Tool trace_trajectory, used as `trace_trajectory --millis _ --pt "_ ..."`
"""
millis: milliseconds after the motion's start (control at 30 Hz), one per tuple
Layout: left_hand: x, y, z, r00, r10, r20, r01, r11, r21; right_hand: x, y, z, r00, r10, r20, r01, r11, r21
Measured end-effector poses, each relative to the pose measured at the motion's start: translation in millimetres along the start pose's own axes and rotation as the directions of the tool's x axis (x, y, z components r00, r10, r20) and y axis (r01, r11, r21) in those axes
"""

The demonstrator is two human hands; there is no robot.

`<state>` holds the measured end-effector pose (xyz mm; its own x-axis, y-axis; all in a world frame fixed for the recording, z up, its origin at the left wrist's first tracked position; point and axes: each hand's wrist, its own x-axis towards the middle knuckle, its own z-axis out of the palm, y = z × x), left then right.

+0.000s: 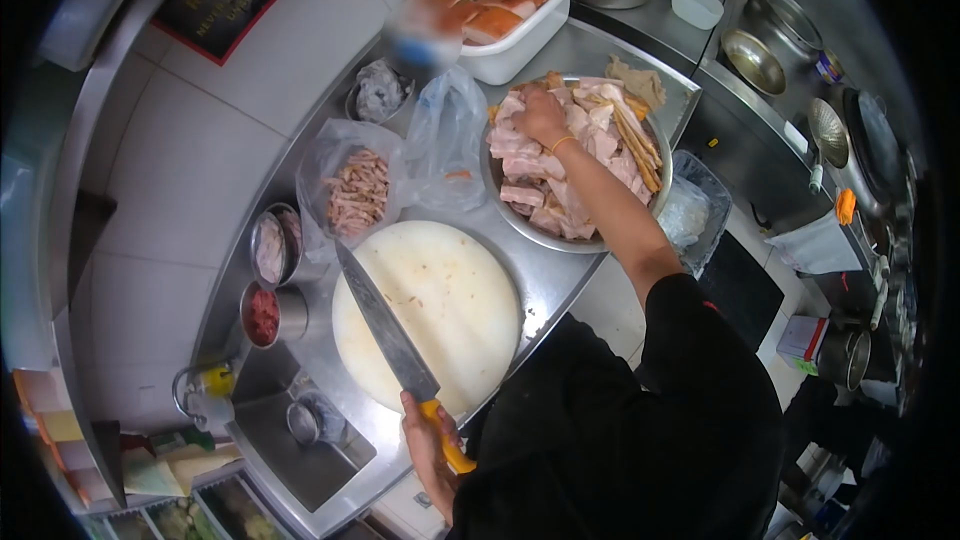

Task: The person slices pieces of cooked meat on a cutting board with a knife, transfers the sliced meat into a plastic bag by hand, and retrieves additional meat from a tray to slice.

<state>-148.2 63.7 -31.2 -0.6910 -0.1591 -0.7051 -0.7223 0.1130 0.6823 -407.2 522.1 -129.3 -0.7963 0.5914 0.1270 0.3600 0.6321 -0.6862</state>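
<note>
My left hand [428,445] is closed around the yellow handle of a large knife [390,335]. The blade lies flat over the left part of a round white cutting board [455,290], its tip pointing to the upper left. My right hand [541,117] reaches into a wide metal bowl [655,202] heaped with pale meat pieces [535,165], its fingers curled on the meat at the bowl's upper left. Those fingertips are partly hidden. Beyond the board, a clear plastic bag [318,165] holds small meat strips [358,190].
A white tub [515,58] of skin-on meat blocks stands behind the bowl. Another plastic bag [447,130] lies beside it. Small metal containers, one with red contents [262,318], line the counter's left edge above a sink [305,460]. Pots and pans stand at the upper right.
</note>
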Motion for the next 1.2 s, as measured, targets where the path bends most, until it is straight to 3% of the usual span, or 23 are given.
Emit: trace_trajectory --millis 133,333,433,633,733,833,933,1033,1067,1167,1200 --pt "-1 -6 -3 1.000 0.007 0.005 -0.006 0.999 -0.038 5 5 -19 0.997 0.021 0.074 -0.029 0.994 0.102" --pt "-2 -8 -4 1.000 -0.014 -0.021 0.012 0.998 -0.068 32 54 -33 0.988 0.094 0.120 -0.135 0.907 0.399" --pt "-2 -9 -3 1.000 -0.014 -0.026 0.013 0.998 -0.060 12 29 -74 0.990 0.107 0.091 -0.138 0.848 0.512" --pt "-4 -5 -1 0.999 -0.019 -0.030 0.019 1.000 -0.022 12 35 -104 0.991 0.059 0.122 -0.122 0.789 0.602" --pt "-5 -5 0 0.999 -0.016 -0.045 0.015 1.000 -0.024 -6 16 -124 0.995 0.081 -0.058 -0.030 0.800 0.600" --pt "-10 0 0 0.999 -0.023 -0.040 0.021 0.999 -0.047 -13 21 -129 0.997 -0.070 -0.026 0.070 0.772 0.631" --pt "-6 -7 -6 0.998 -0.025 -0.063 0.023 0.999 -0.033 -36 27 -116 0.935 -0.256 0.245 0.168 0.929 0.328" --pt "-10 -7 -6 0.996 -0.054 -0.071 0.051 0.998 -0.038 -53 -7 -126 0.864 -0.150 0.480 0.173 0.985 -0.004" --pt "-10 -8 -6 0.996 -0.049 -0.070 0.047 0.998 -0.037 -35 14 -102 0.926 -0.117 0.359 0.109 0.993 0.042" --pt "-14 -12 -8 0.996 -0.056 -0.068 0.055 0.998 -0.028 12 34 -57 0.959 -0.280 0.030 0.279 0.932 -0.230" --pt "-15 -11 -7 0.996 -0.063 -0.069 0.061 0.998 -0.029 19 31 -53 0.966 -0.226 0.123 0.253 0.921 -0.295"
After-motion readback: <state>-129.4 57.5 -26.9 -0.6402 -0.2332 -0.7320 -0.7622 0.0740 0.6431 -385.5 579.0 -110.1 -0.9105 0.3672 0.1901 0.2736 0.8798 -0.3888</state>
